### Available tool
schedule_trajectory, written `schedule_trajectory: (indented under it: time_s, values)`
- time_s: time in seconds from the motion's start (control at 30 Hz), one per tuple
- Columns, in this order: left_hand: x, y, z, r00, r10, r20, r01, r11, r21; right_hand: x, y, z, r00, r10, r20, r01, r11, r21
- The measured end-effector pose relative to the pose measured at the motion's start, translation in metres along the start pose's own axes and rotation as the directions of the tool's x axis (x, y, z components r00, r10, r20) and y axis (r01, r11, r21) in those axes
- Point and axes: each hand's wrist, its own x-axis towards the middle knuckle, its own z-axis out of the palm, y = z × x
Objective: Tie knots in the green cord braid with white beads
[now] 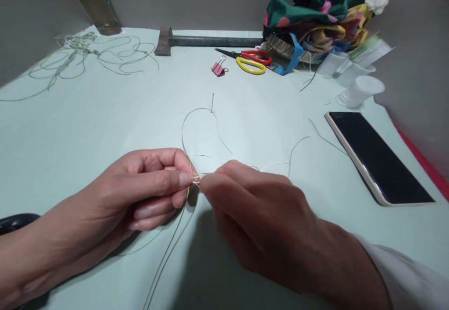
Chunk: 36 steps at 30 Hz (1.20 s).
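Observation:
My left hand (157, 183) pinches thin cord between thumb and index finger near the middle of the table. Fingertip to fingertip with it, my right hand (259, 212) is closed on the same cord; its fingertips are mostly hidden behind the hand. Short pale strands cross the small gap between the two hands. One greenish cord (183, 130) loops up from the left fingertips to a pin-like upright piece (212, 103), and its strands also run down toward the near edge. Loose cord ends (290, 153) stick out beyond my right hand.
A hammer (217, 41) lies at the back, near scissors (250, 61) and a pink binder clip (219, 67). Tangled cord (79, 48) lies back left. On the right are a phone (380, 158), a white spool (361, 90) and a heap of colourful fabric (315, 10).

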Motion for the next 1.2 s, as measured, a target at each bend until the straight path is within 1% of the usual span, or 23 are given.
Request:
schedule_trajectory:
  time_s: [0.1,0.17,0.3,0.4,0.47,0.53,0.67,0.73,0.83,0.93,1.07,1.2]
  values:
    - [0.000,-0.001,-0.001,0.999,-0.022,-0.027,0.022,1.000,-0.005,0.001,0.001,0.002,0.997,-0.041,-0.060,0.045,0.997,0.067]
    - [0.000,-0.001,-0.002,0.995,-0.063,-0.074,0.064,0.998,0.012,0.002,0.001,0.002,0.997,-0.024,-0.069,0.032,0.994,0.104]
    - [0.000,0.000,-0.002,0.992,-0.082,-0.097,0.085,0.996,0.020,0.002,-0.002,0.001,0.996,0.093,-0.016,-0.091,0.991,0.096]
    - [0.001,0.002,0.000,0.992,-0.083,-0.094,0.086,0.996,0.023,0.004,-0.004,0.001,0.990,0.138,0.026,-0.140,0.985,0.098]
    - [0.001,0.002,0.000,0.991,-0.086,-0.103,0.090,0.995,0.036,0.004,-0.004,0.003,0.990,0.138,0.016,-0.138,0.986,0.097]
    - [0.000,0.000,-0.002,0.985,-0.110,-0.132,0.116,0.992,0.039,0.004,-0.002,0.004,0.991,0.130,-0.022,-0.128,0.988,0.081]
    - [-0.007,-0.004,-0.008,0.973,-0.146,-0.181,0.161,0.985,0.069,0.000,0.004,0.005,0.996,0.066,-0.059,-0.064,0.997,0.039]
    - [-0.009,-0.005,-0.009,0.978,-0.127,-0.163,0.143,0.986,0.090,-0.001,0.006,0.006,0.996,0.046,-0.070,-0.046,0.999,0.010]
    - [-0.012,-0.005,-0.012,0.983,-0.110,-0.149,0.128,0.985,0.116,-0.002,0.006,0.006,0.993,0.067,-0.098,-0.070,0.997,-0.028]
    - [-0.011,-0.005,-0.013,0.977,-0.116,-0.180,0.144,0.978,0.150,-0.001,0.003,0.006,0.990,0.102,-0.094,-0.102,0.995,0.008]
    - [0.000,0.000,-0.005,0.973,-0.059,-0.223,0.099,0.980,0.172,0.001,-0.002,0.007,0.976,0.194,-0.098,-0.191,0.981,0.041]
    - [0.012,0.007,0.005,0.976,-0.048,-0.211,0.086,0.982,0.170,0.004,-0.004,0.009,0.967,0.230,-0.114,-0.222,0.972,0.075]
